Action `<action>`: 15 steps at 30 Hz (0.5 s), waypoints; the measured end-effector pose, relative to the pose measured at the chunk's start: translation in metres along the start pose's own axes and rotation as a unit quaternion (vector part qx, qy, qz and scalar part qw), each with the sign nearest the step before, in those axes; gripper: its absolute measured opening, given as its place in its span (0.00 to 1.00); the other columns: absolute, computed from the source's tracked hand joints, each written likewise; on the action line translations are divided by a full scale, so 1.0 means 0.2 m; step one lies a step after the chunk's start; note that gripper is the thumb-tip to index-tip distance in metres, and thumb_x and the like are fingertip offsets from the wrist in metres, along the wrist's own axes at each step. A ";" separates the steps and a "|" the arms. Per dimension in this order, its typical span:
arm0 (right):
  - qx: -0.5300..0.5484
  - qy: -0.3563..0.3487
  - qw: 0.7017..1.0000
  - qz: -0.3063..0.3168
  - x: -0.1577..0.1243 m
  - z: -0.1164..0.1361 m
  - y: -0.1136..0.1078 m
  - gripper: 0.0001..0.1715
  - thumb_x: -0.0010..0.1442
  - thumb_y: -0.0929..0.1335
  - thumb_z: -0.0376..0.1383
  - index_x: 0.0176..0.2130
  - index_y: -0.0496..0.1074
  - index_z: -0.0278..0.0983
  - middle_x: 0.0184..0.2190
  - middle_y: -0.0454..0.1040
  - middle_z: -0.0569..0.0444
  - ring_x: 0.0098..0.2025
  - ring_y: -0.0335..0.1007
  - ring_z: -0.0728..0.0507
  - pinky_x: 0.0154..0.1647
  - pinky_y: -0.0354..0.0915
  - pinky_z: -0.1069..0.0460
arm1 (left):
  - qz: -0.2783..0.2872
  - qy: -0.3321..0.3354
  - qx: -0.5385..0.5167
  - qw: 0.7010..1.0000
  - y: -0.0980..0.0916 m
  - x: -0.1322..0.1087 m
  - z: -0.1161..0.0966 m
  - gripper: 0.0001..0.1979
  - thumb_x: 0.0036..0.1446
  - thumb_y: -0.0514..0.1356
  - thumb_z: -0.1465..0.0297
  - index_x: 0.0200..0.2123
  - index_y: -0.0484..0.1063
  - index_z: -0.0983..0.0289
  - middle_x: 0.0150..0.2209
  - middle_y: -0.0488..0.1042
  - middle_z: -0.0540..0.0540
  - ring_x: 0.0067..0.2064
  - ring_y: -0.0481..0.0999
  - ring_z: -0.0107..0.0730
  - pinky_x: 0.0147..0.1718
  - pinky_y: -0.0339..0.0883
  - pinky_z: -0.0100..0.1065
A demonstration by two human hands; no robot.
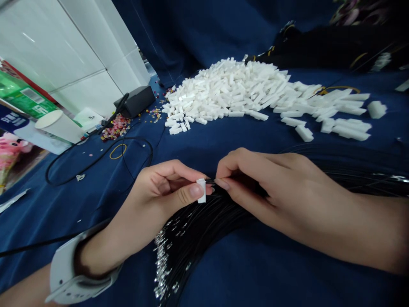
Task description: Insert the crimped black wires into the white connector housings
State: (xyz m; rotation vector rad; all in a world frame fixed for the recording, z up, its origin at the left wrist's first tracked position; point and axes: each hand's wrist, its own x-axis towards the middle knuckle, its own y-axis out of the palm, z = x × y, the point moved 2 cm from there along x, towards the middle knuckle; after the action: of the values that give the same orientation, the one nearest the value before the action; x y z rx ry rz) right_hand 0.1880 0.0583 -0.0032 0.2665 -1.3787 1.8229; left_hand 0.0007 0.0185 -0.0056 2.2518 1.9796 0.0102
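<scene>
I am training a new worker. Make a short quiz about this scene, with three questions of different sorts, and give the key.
1. Which hand holds the small white plastic connector housing: the left hand or the right hand?
2. True or false: the pile of white housings stands inside a cardboard box.
3. Fill the gap: the right hand pinches a black wire; its bundle ends in silver ____.

Key: 1. left hand; 2. false; 3. terminals.

left hand (159, 196) and right hand (258, 183) face each other, both pinching in tight grips.
</scene>
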 end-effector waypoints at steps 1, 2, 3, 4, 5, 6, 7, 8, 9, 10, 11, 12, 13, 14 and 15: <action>0.001 0.001 1.000 0.004 0.00 0.00 0.00 0.05 0.65 0.64 0.27 0.36 0.68 0.31 0.26 0.68 0.62 0.22 0.58 0.59 0.22 0.54 0.62 | 0.002 0.002 0.000 1.000 0.00 0.00 0.00 0.04 0.58 0.72 0.75 0.32 0.85 0.60 0.31 0.86 0.46 0.33 0.83 0.19 0.35 0.75 0.14; 0.004 0.004 1.000 0.009 0.00 0.00 0.00 0.05 0.65 0.64 0.26 0.35 0.67 0.31 0.25 0.67 0.62 0.22 0.57 0.59 0.21 0.53 0.62 | 0.004 0.005 -0.001 1.000 0.00 0.00 0.00 0.04 0.57 0.72 0.75 0.32 0.85 0.60 0.31 0.86 0.46 0.33 0.84 0.19 0.36 0.75 0.14; 0.009 0.009 1.000 0.015 0.00 0.01 0.00 0.05 0.64 0.64 0.26 0.35 0.67 0.32 0.24 0.65 0.63 0.21 0.56 0.59 0.20 0.52 0.62 | 0.006 0.008 -0.001 1.000 0.00 0.00 0.00 0.05 0.57 0.72 0.75 0.32 0.85 0.59 0.31 0.86 0.45 0.34 0.84 0.19 0.36 0.75 0.14; 0.015 0.013 1.000 0.021 0.00 0.01 0.00 0.06 0.64 0.64 0.26 0.34 0.67 0.32 0.23 0.64 0.63 0.20 0.54 0.59 0.19 0.51 0.62 | 0.007 0.011 -0.002 1.000 0.00 0.00 0.01 0.05 0.57 0.72 0.75 0.31 0.85 0.59 0.31 0.86 0.45 0.34 0.84 0.19 0.37 0.75 0.15; 0.021 0.015 0.999 0.024 0.00 0.01 0.00 0.07 0.64 0.63 0.25 0.33 0.66 0.32 0.22 0.63 0.64 0.20 0.52 0.60 0.18 0.49 0.62 | 0.008 0.014 -0.001 1.000 0.00 0.00 0.01 0.05 0.57 0.73 0.75 0.31 0.85 0.59 0.31 0.86 0.45 0.34 0.84 0.19 0.37 0.75 0.15; 0.027 0.015 0.999 0.026 0.00 0.01 0.00 0.07 0.63 0.63 0.25 0.33 0.66 0.32 0.22 0.61 0.64 0.19 0.50 0.60 0.18 0.48 0.63 | 0.008 0.017 0.000 1.000 0.00 0.00 0.01 0.05 0.56 0.73 0.75 0.31 0.85 0.58 0.31 0.86 0.45 0.34 0.84 0.19 0.37 0.75 0.15; 0.029 0.015 0.999 0.025 -0.01 0.01 0.00 0.07 0.63 0.63 0.25 0.32 0.65 0.32 0.22 0.61 0.65 0.19 0.50 0.60 0.18 0.48 0.63 | 0.009 0.020 0.002 1.000 0.00 0.00 0.01 0.06 0.56 0.73 0.75 0.31 0.85 0.58 0.31 0.86 0.45 0.34 0.83 0.19 0.37 0.75 0.15; 0.027 0.011 0.999 0.019 -0.01 0.01 0.00 0.07 0.63 0.63 0.25 0.33 0.65 0.32 0.22 0.61 0.65 0.19 0.50 0.60 0.18 0.48 0.63 | 0.010 0.024 0.005 1.000 0.00 0.00 0.01 0.06 0.57 0.72 0.75 0.31 0.85 0.58 0.32 0.86 0.45 0.34 0.83 0.19 0.37 0.75 0.15; 0.023 0.010 1.000 0.014 -0.01 0.01 0.00 0.07 0.63 0.64 0.24 0.33 0.65 0.32 0.22 0.62 0.65 0.19 0.50 0.60 0.19 0.49 0.63 | 0.010 0.029 0.010 0.999 0.01 0.00 0.00 0.05 0.57 0.72 0.75 0.31 0.85 0.58 0.32 0.86 0.45 0.34 0.83 0.19 0.38 0.75 0.15; 0.017 0.009 1.000 0.010 -0.01 0.01 0.00 0.06 0.63 0.64 0.24 0.34 0.66 0.32 0.23 0.63 0.64 0.20 0.52 0.60 0.19 0.49 0.63 | 0.008 0.034 0.018 0.999 0.00 0.00 0.00 0.05 0.57 0.72 0.74 0.32 0.84 0.58 0.32 0.85 0.45 0.35 0.83 0.20 0.38 0.75 0.16; 0.005 0.006 1.000 0.009 -0.01 0.01 -0.01 0.06 0.64 0.64 0.25 0.35 0.67 0.31 0.24 0.64 0.63 0.21 0.54 0.60 0.20 0.51 0.62 | 0.005 0.038 0.029 0.999 0.00 0.00 0.00 0.05 0.58 0.72 0.74 0.32 0.84 0.58 0.32 0.85 0.45 0.35 0.83 0.20 0.37 0.74 0.16; -0.015 -0.003 1.000 0.006 -0.01 0.01 -0.01 0.06 0.65 0.63 0.26 0.36 0.68 0.31 0.26 0.67 0.61 0.23 0.58 0.59 0.22 0.54 0.62 | 0.001 0.040 0.044 0.998 0.00 0.00 0.00 0.04 0.58 0.72 0.74 0.33 0.84 0.58 0.31 0.85 0.45 0.34 0.82 0.19 0.36 0.74 0.15; -0.043 -0.021 0.999 0.001 0.00 0.02 -0.02 0.07 0.66 0.63 0.27 0.37 0.70 0.31 0.30 0.70 0.58 0.27 0.62 0.57 0.26 0.59 0.60 | -0.006 0.039 0.060 0.997 0.00 0.00 -0.01 0.04 0.58 0.71 0.74 0.33 0.83 0.59 0.30 0.84 0.45 0.33 0.81 0.19 0.35 0.73 0.15; -0.076 -0.045 0.996 -0.009 0.00 0.03 -0.02 0.08 0.67 0.62 0.28 0.37 0.71 0.31 0.33 0.72 0.55 0.31 0.66 0.54 0.30 0.62 0.58 | -0.016 0.040 0.075 0.996 -0.01 0.00 -0.01 0.03 0.58 0.71 0.74 0.33 0.83 0.60 0.30 0.83 0.45 0.32 0.80 0.19 0.34 0.72 0.15; -0.105 -0.075 0.992 -0.017 0.01 0.04 -0.03 0.11 0.68 0.61 0.29 0.36 0.71 0.32 0.36 0.73 0.52 0.35 0.67 0.52 0.35 0.63 0.55 | -0.029 0.041 0.087 0.995 -0.02 0.01 -0.01 0.03 0.58 0.71 0.73 0.32 0.82 0.60 0.29 0.82 0.46 0.31 0.79 0.19 0.33 0.71 0.15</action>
State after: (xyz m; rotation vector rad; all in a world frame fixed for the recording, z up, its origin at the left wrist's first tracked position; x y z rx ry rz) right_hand 0.1887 0.0527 0.0040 0.3194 -1.6462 1.6411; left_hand -0.0028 0.0213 -0.0042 2.3315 2.1655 -0.0824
